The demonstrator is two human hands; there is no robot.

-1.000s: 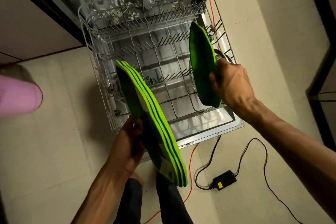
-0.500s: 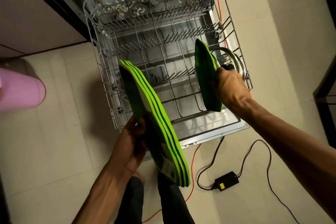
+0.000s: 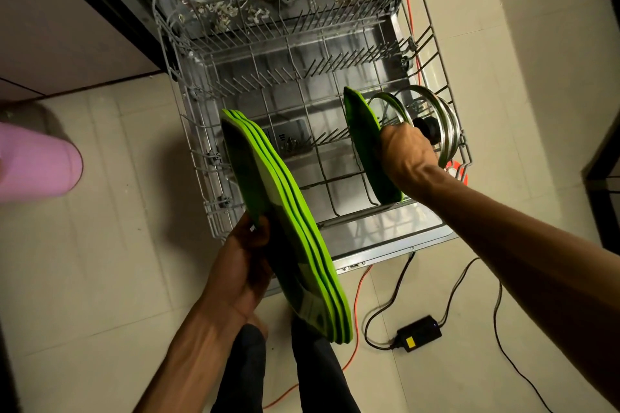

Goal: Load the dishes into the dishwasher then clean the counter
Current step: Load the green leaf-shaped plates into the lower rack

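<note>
Right hand (image 3: 404, 157) fingers clamp one green plate (image 3: 365, 147) upright for the rack (image 3: 335, 131) tines; left hand (image 3: 243, 265) fingers clamp the remaining stack (image 3: 295, 228) in reserve.

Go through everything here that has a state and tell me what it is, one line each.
Dishwasher rack: pulled out over the open door.
Single green plate: on edge in the rack, gripped by the right hand.
Stack of green plates: on edge above the rack's front, held by the left hand.
Glass lids: on edge at the rack's right side.
Black power adapter: on the floor, cables attached.
</note>
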